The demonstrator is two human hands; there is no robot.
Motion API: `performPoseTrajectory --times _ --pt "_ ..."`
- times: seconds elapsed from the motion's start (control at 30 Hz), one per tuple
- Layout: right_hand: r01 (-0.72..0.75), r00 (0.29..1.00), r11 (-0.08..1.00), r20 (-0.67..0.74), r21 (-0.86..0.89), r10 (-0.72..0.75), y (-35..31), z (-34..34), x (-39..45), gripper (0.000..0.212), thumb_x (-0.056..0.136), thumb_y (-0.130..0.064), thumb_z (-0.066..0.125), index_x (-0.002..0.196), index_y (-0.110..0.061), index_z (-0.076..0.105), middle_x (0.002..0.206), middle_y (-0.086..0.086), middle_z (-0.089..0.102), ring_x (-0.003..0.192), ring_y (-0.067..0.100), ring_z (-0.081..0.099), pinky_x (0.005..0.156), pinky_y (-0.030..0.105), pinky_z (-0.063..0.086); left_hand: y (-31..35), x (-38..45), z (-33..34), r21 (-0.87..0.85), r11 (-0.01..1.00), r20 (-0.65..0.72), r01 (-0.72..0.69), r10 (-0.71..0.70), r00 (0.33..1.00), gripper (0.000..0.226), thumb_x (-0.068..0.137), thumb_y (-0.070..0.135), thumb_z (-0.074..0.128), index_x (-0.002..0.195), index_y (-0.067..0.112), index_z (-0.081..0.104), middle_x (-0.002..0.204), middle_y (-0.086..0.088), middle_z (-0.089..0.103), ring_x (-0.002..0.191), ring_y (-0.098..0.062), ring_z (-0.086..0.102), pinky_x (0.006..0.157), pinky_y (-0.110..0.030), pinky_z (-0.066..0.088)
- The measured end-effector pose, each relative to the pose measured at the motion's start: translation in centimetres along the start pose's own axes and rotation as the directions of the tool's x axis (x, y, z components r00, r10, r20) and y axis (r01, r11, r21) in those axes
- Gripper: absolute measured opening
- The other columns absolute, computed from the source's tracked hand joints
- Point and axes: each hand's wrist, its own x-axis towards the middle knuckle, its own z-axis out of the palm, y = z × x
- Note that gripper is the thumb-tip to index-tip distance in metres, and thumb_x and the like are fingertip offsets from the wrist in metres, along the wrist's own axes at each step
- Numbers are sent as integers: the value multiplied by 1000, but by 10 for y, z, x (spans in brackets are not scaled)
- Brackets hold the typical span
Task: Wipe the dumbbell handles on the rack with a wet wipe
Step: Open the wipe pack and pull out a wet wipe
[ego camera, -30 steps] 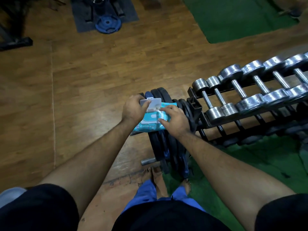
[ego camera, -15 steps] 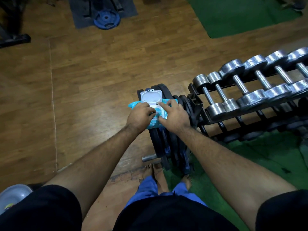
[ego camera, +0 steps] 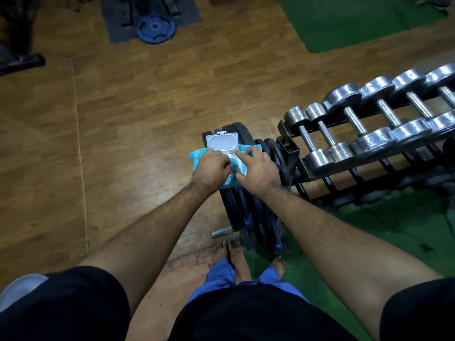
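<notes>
A blue wet wipe pack [ego camera: 197,156] lies on top of a stack of upright black weight plates [ego camera: 236,207]. Its white lid [ego camera: 222,142] is flipped open, away from me. My left hand [ego camera: 211,168] has its fingers curled at the pack's opening and pinches there; the wet wipe itself is hidden under the fingers. My right hand [ego camera: 258,168] holds the right side of the pack, index finger stretched along its top. Several chrome dumbbells [ego camera: 317,136] lie in a row on the black rack [ego camera: 288,148] just right of my hands.
The wooden floor stretches left and ahead. A blue weight plate [ego camera: 155,28] lies on a grey mat at the top. Green mats lie at the top right [ego camera: 357,18] and under the rack [ego camera: 394,230]. My bare feet [ego camera: 229,249] stand by the plate stack.
The lid has been flipped open. My left hand moved from the pack's far end to the opening and curled its fingers there. My right hand stayed on the pack.
</notes>
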Motion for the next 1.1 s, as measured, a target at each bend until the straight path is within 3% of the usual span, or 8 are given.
performPoseTrajectory --times 0.1,0.23,0.5,0.7,0.83,1.0,1.1 --pt "-8 1000 1000 -12 5 8 0 1 0 55 88 -49 59 140 -36 50 127 -3 49 104 20 51 72 38 53 -7 -6 4 -105 994 -58 26 -32 998 18 85 14 60 69 7 66 69 -8 63 72 -26 52 74 -38 41" --pt "-12 1000 1000 -19 15 13 1 0 0 53 89 -50 56 140 -37 50 127 -4 50 105 19 51 73 37 52 -5 -7 3 -150 989 -100 19 -34 994 17 86 12 61 70 6 63 70 -9 62 72 -25 51 70 -26 28" --pt "-23 1000 1000 -9 9 23 -1 -3 -1 54 87 -47 60 140 -36 51 128 -3 50 107 20 52 75 37 52 -1 0 9 -186 973 -114 135 -157 981 13 86 16 55 73 16 54 75 -3 59 78 -23 50 77 -39 42" --pt "-36 999 999 -6 20 36 -4 -5 -1 52 87 -45 60 138 -38 52 129 -4 50 109 20 51 73 33 45 -8 -5 12 -97 995 -90 6 -14 996 17 88 21 65 100 11 70 94 -8 64 95 -27 54 88 -39 43" --pt "-45 999 999 -6 7 45 -4 -5 -1 53 89 -48 58 140 -36 50 131 -4 49 111 18 50 71 30 41 -5 -3 9 -180 982 -125 55 -78 989 10 89 14 65 89 9 73 91 -7 62 94 -23 52 83 -23 32" --pt "-61 998 998 13 14 61 -3 -7 0 56 88 -50 60 141 -38 48 132 -6 48 112 17 49 77 35 50 -6 -9 9 -292 956 -187 26 -84 979 7 84 4 64 79 10 64 85 -4 61 85 -22 54 82 -37 44" --pt "-69 997 998 20 15 68 -3 -7 -1 58 87 -50 61 142 -38 47 132 -6 48 113 17 49 79 37 51 -5 -7 7 -304 951 -210 53 -121 970 8 85 6 64 79 11 62 86 -2 60 85 -19 53 80 -36 45"
